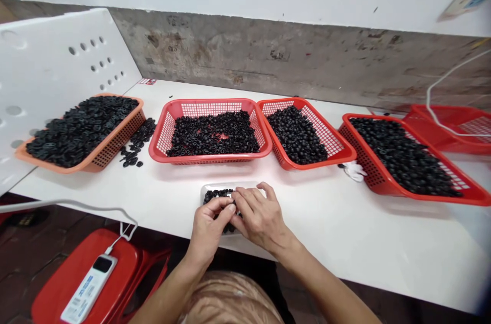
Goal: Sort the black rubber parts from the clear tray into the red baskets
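Note:
Both hands meet over a small white tray (249,185) near the table's front edge. Small black ring-shaped parts (217,194) lie in the tray, partly covered by the hands. My left hand (209,224) pinches a small black part between thumb and index finger. My right hand (259,214) presses its thumb and fingertips together at the same spot, its little finger raised. What lies between the right fingertips is too small and hidden to make out.
Behind the tray stand a red basket (210,159) of black rings, a second basket (303,164) and a third (422,193) of black parts. An orange basket (95,160) is heaped at left, loose parts (132,155) beside it. A power bank (90,288) rests on a red stool (49,283).

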`<state>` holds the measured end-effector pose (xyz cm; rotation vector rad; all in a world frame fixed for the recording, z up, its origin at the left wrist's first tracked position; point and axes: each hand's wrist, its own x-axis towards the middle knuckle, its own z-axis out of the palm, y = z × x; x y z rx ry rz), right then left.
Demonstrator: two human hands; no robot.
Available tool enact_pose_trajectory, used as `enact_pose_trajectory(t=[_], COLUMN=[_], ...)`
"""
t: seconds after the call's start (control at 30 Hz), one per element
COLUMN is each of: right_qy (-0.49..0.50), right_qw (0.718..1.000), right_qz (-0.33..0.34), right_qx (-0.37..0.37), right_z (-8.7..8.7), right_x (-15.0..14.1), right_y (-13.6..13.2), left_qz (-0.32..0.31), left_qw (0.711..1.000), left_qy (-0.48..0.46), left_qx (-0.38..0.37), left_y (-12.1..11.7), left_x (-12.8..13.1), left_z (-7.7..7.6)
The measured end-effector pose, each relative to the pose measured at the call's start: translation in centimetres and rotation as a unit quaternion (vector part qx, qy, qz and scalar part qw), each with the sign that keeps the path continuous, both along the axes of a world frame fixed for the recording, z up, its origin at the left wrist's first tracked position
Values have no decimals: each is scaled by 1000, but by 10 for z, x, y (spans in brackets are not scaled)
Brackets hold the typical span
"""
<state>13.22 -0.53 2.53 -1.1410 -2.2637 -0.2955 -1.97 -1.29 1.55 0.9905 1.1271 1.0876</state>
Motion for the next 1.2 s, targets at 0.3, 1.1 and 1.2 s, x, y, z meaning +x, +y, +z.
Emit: enact_pose_trajectory(t=[0.3,1.1,1.2], right_qy=[2,-29,5], right_qw=[999,989,993], right_qz=[35,113,27], right_qx=[22,92,118], right_z=[-5,4,27], right_x=[9,26,54], right_y=[3,18,43], left_qz=[-85,-71,2], left_qw=[996,984,987], left_qy=[4,144,142], left_qx=[-16,74,75], left_y=[0,3,6], left_x=[-7,-28,-40], left_z=[2,4,2])
